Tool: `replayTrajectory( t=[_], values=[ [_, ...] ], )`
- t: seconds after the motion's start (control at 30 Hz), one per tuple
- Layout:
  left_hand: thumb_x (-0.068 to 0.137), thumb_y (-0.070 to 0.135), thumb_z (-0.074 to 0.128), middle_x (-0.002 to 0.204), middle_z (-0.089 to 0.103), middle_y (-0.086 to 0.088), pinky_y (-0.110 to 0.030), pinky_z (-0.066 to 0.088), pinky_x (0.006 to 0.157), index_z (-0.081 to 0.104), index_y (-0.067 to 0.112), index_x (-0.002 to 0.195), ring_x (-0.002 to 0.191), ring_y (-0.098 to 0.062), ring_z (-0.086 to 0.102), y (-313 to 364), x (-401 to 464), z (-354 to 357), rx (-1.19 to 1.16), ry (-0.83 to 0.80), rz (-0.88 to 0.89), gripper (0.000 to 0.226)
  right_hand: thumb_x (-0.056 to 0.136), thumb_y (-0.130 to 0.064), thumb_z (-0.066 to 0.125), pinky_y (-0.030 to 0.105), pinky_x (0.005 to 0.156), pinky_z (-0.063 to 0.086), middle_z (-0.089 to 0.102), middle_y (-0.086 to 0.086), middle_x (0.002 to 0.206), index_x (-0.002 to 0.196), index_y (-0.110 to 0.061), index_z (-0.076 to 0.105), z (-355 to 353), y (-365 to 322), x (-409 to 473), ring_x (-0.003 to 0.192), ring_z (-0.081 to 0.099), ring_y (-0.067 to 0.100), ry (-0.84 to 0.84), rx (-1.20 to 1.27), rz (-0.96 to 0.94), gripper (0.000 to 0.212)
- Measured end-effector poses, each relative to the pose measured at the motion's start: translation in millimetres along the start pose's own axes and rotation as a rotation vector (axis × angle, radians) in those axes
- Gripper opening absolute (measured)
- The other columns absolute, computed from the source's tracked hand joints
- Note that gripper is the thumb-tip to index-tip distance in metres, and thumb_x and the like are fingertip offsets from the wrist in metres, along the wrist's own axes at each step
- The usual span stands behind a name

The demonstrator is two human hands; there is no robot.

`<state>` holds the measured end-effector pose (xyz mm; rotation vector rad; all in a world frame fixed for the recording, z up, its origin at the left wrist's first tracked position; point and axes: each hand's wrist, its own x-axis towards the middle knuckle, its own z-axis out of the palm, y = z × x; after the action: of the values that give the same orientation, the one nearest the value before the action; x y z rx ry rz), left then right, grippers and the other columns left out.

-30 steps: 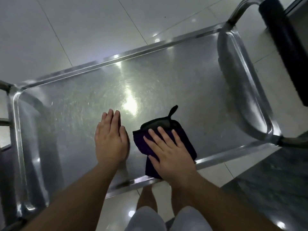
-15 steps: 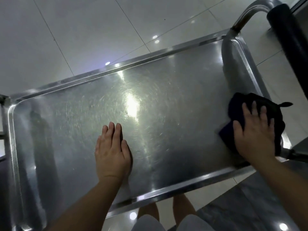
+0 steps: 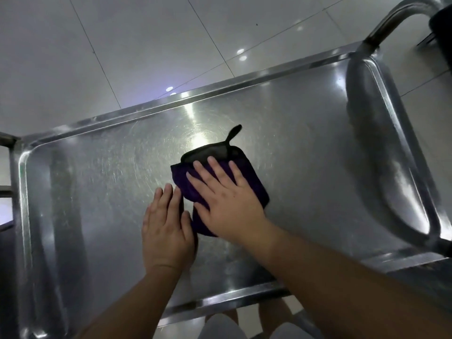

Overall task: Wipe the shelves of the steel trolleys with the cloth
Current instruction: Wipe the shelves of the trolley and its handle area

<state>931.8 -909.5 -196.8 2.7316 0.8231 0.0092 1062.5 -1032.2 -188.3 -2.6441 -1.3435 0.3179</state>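
Observation:
The steel trolley's top shelf [image 3: 305, 148] fills the view, a shiny tray with a raised rim. A folded dark purple cloth [image 3: 252, 177] with a black edge and a small loop lies near the shelf's middle. My right hand [image 3: 225, 201] presses flat on the cloth with straight, spread fingers. My left hand [image 3: 166, 226] rests flat on the bare steel just left of the cloth, its fingers together and touching the cloth's edge.
The trolley's curved steel handle [image 3: 391, 18] rises at the upper right, with a dark object [image 3: 442, 23] beyond it. Pale floor tiles [image 3: 122, 45] lie past the far rim. My legs [image 3: 244, 324] show below the near rim.
My right hand slid the cloth from the middle to the shelf's right end, then back left to the middle beside my left hand. The left hand stayed flat on the steel.

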Motion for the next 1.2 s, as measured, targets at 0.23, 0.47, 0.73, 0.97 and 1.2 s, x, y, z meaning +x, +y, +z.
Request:
replayTrajectory(
  t=[0.23,0.47,0.73,0.97,1.2],
  values=[
    [0.104,0.035,0.034,0.168,0.035,-0.005,-0.05,0.023,0.127,0.042,0.016,0.159,0.158,-0.023,0.025,1.8,0.0,-3.1,0.004,-0.014,-0.004,0.06,0.1,-0.056,0.028,0.056,0.125,0.015,0.022,-0.002,0.171,0.162,-0.033,0.025,-49.9,198.3,-45.4,0.158,0.018,0.025,0.004,-0.058,0.455,0.066],
    [0.103,0.034,0.036,0.168,0.034,-0.005,-0.048,0.021,0.128,0.041,0.016,0.16,0.158,-0.024,0.023,5.6,0.1,-6.3,0.012,-0.035,-0.018,0.06,0.099,-0.054,0.022,0.058,0.126,0.01,0.012,0.005,0.173,0.165,-0.023,0.016,-72.2,231.3,-22.6,0.159,0.007,0.031,0.049,0.025,0.878,0.073],
    [0.101,0.031,0.038,0.163,0.043,-0.008,-0.052,0.03,0.124,0.049,0.011,0.155,0.155,-0.027,0.032,5.0,0.1,-4.2,0.009,0.024,0.015,0.058,0.104,-0.05,0.025,0.053,0.127,0.001,0.008,-0.004,0.174,0.165,-0.03,0.017,-25.9,16.7,90.2,0.16,0.002,0.025,-0.037,0.001,0.236,0.065],
    [0.102,0.031,0.039,0.164,0.042,-0.008,-0.052,0.029,0.124,0.048,0.013,0.155,0.156,-0.026,0.031,-3.5,-0.4,0.4,0.017,0.035,0.026,0.057,0.107,-0.049,0.026,0.048,0.128,-0.001,0.007,-0.012,0.173,0.164,-0.038,0.017,-30.9,11.3,136.7,0.16,0.002,0.016,-0.153,-0.072,-0.25,0.059],
    [0.103,0.035,0.037,0.166,0.038,-0.004,-0.054,0.029,0.124,0.045,0.016,0.158,0.157,-0.023,0.027,-1.5,0.7,0.0,0.0,-0.002,0.009,0.059,0.104,-0.051,0.028,0.054,0.127,0.007,0.003,-0.005,0.174,0.166,-0.031,0.013,-82.1,203.5,104.9,0.16,0.003,0.023,-0.033,-0.03,0.381,0.066]
  ],
)
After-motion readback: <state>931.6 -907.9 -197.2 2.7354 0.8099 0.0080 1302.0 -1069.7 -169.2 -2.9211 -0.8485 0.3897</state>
